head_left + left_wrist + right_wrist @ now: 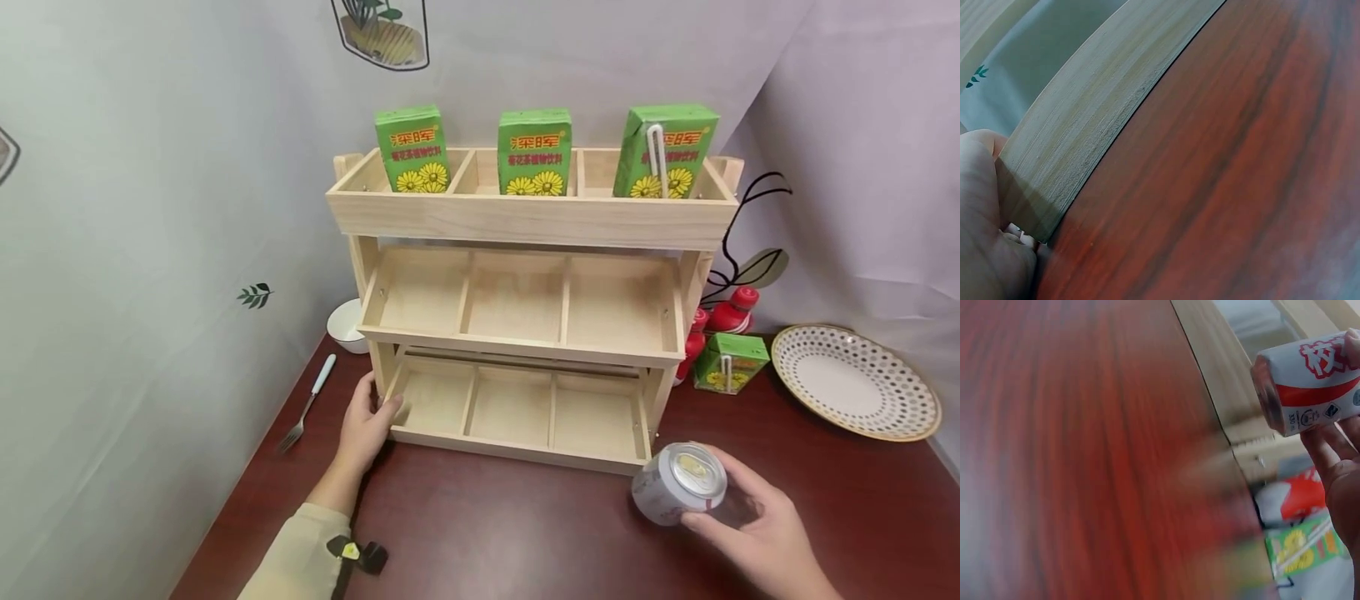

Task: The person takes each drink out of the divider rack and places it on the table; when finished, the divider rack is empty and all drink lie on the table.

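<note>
My right hand point(765, 521) grips a white and red drink can point(678, 485), its pull-tab top tipped toward the head camera. In the right wrist view the can point(1310, 381) shows red lettering and a red band, with fingers and thumb around it. At the lower left corner of the wooden three-tier rack point(517, 454), my left hand point(366, 427) holds the bottom tray's end, thumb inside and fingers outside. The left wrist view has that hand point(985, 212) at the end of the tray's front board point(1085, 119). Three green drink cartons point(534, 154) stand in the top tier, one per compartment.
Right of the rack are red-capped bottles point(731, 312), another green carton point(731, 364) and a dotted plate point(855, 383) leaning at the wall. A fork point(309, 404) and white bowl point(348, 325) lie to its left. The middle and bottom tiers have bare compartments.
</note>
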`<state>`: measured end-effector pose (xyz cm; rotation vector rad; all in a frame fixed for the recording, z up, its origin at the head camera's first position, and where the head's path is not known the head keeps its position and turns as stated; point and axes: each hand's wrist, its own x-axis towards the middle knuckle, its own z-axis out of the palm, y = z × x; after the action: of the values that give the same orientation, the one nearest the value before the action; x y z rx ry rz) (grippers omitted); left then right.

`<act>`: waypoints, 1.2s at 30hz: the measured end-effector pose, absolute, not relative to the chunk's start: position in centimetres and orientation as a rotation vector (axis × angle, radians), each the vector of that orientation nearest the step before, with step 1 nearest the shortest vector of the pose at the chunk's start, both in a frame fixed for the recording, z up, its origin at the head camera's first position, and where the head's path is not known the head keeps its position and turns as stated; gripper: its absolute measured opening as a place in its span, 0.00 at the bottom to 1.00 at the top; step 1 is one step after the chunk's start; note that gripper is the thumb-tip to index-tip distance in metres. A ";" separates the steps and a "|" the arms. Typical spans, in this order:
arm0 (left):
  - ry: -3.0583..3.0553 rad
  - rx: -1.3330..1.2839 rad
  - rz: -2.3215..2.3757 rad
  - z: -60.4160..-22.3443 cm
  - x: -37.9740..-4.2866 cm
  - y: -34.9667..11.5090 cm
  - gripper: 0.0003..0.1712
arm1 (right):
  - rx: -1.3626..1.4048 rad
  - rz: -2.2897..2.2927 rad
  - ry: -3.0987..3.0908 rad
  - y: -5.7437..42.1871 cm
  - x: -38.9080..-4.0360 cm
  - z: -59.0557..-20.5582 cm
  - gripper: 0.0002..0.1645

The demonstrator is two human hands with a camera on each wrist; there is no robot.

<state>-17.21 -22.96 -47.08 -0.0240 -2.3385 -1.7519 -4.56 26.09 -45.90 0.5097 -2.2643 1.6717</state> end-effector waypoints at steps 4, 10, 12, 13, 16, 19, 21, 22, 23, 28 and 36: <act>-2.349 -0.026 -1.754 -47.0 -17.3 -23.0 0.30 | 0.336 1.578 -2.384 27.3 -4.1 -45.6 0.47; -2.362 -0.019 -1.738 -47.1 -17.4 -23.1 0.31 | 0.178 1.462 -2.439 29.1 -4.2 -46.0 0.47; -2.372 -0.016 -1.725 -47.1 -17.5 -23.2 0.30 | 0.157 1.433 -2.425 29.5 -4.4 -46.4 0.46; -2.373 -0.014 -1.723 -47.1 -17.5 -23.2 0.30 | 0.150 1.423 -2.419 29.6 -4.5 -46.7 0.46; -2.382 -0.008 -1.715 -47.0 -17.5 -23.2 0.30 | 0.120 1.384 -2.409 29.9 -4.9 -47.4 0.46; -2.385 -0.011 -1.717 -47.0 -17.3 -23.1 0.30 | 0.097 1.359 -2.411 30.0 -5.2 -47.8 0.47; -2.384 -0.012 -1.712 -47.0 -17.3 -23.1 0.30 | 0.090 1.353 -2.414 30.1 -5.4 -48.0 0.47; -2.380 -0.012 -1.715 -47.0 -17.3 -23.0 0.30 | 0.096 1.352 -2.413 30.2 -5.5 -48.1 0.47; -2.379 -0.011 -1.713 -47.0 -17.3 -23.0 0.30 | 0.103 1.354 -2.410 30.3 -5.6 -48.1 0.47; -2.380 -0.008 -1.708 -47.0 -17.2 -23.1 0.30 | 0.133 1.342 -2.387 30.4 -6.7 -48.3 0.47; -2.377 -0.008 -1.719 -47.0 -17.1 -23.1 0.29 | 0.228 1.505 -2.318 30.6 -9.0 -48.6 0.46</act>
<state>-17.11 -23.13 -46.98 -0.0077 -2.3771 -1.7191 -9.01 30.60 -48.61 0.2282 -2.3183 1.5050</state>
